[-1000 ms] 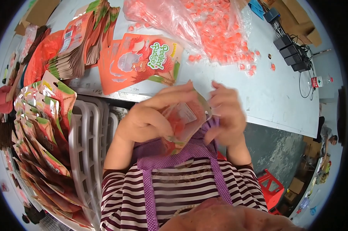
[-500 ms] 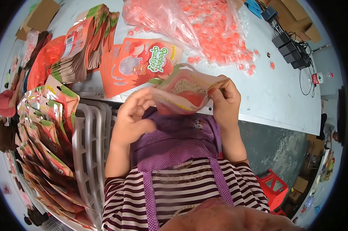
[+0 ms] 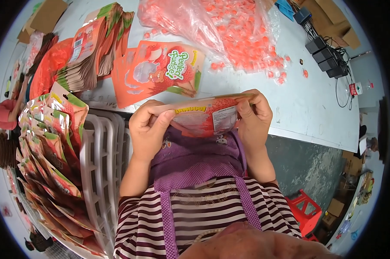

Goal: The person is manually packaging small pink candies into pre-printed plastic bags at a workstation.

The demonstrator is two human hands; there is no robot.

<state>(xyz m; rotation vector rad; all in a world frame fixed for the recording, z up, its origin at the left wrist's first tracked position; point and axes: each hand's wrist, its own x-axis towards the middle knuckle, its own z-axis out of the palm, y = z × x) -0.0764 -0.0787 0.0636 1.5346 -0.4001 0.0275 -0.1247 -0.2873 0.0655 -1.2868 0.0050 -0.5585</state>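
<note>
Red-and-orange printed pouch [image 3: 203, 116] sits at frame centre, held level above your purple apron [image 3: 195, 159]. Your left hand [image 3: 148, 127] pinches its left top edge at 9 o'clock; your right hand [image 3: 253, 114] pinches the right top edge at 3 o'clock. Whether the pouch is filled or sealed cannot be told. Judged from the layout: finished pouches [image 3: 48, 146] stand in the white crate [image 3: 104, 164] at 8 o'clock, while empty pouches [image 3: 160, 71] and loose pink candies [image 3: 242, 34] remain on the table [image 3: 307, 103] at 12 o'clock.

1 head-worn fisheye view, straight down and close over the white table [image 3: 316, 108] edge (no second view).
</note>
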